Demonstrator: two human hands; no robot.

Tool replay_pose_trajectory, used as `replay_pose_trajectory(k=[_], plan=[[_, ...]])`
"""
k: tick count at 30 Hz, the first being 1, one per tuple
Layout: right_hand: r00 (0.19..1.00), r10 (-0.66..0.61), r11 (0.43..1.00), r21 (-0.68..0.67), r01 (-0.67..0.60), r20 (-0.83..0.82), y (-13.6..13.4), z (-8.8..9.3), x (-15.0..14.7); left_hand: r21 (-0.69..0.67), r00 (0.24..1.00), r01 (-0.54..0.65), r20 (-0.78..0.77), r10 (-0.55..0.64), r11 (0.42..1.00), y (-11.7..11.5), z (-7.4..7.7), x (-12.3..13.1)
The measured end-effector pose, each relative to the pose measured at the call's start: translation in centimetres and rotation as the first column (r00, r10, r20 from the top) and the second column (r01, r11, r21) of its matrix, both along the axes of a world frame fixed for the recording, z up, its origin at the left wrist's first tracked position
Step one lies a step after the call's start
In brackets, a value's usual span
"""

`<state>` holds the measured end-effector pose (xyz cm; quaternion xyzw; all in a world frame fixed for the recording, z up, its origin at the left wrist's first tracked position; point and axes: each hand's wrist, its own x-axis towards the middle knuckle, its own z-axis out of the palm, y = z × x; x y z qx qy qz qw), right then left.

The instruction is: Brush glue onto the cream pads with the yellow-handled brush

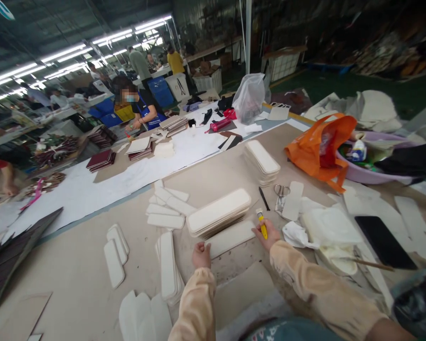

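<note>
The white pad piece (230, 238) lies flat between both hands; the left hand (201, 255) pins its end, fingers curled, while the right hand (267, 233) grips a yellow brush (261, 223). A slipping piece could smear.

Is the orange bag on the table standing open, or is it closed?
Open. The orange bag sags beside the purple basin, its mouth gaping towards it, so part of the contents shows.

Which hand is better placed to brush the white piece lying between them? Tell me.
Probably the right hand: it holds the yellow-handled brush right at the end of the white piece. The left hand is fisted at the piece's other end, steadying.
</note>
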<state>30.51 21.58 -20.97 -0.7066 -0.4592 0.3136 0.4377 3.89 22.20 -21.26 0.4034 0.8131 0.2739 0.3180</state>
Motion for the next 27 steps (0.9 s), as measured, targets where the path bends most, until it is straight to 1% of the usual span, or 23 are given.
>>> replay_pose_trajectory(k=[5, 11, 16, 20, 22, 24, 25, 27], plan=[[0.999, -0.038, 0.999, -0.007, 0.038, -0.038, 0.6, -0.7, -0.6, -0.057, 0.999, -0.016, -0.050, 0.013, 0.998, 0.6, -1.3, -0.2], [0.999, -0.047, 0.998, -0.039, 0.048, 0.015, 1.1, -1.6, -0.6, -0.077, 0.995, 0.006, -0.100, -0.014, 0.997, 0.5, -2.0, -0.5], [0.997, -0.002, 0.999, -0.046, 0.005, 0.081, 1.1, -2.3, -0.2, -0.043, 0.990, 0.035, -0.135, -0.040, 0.998, 0.3, -2.8, -0.7], [0.994, 0.018, 0.999, -0.047, -0.014, 0.104, 0.8, -1.8, 0.3, 0.008, 0.988, 0.060, -0.143, -0.058, 0.998, 0.0, -3.1, -1.1], [0.994, 0.027, 0.999, -0.045, -0.022, 0.102, 0.3, -1.1, 0.8, 0.023, 0.989, 0.064, -0.136, -0.061, 0.998, -0.6, -2.8, -1.7], [0.995, 0.050, 0.998, -0.027, -0.048, 0.086, -0.6, -0.2, 1.4, 0.026, 0.991, 0.070, -0.117, -0.066, 0.997, -1.9, -2.4, -2.5], [0.994, 0.072, 0.997, -0.014, -0.071, 0.082, -1.2, 0.4, 1.9, 0.030, 0.992, 0.073, -0.103, -0.070, 0.997, -2.9, -2.1, -3.0], [0.988, 0.127, 0.992, 0.012, -0.128, 0.087, -2.8, 1.5, 2.8, 0.060, 0.993, 0.099, -0.077, -0.094, 0.993, -5.7, -1.4, -4.2]])
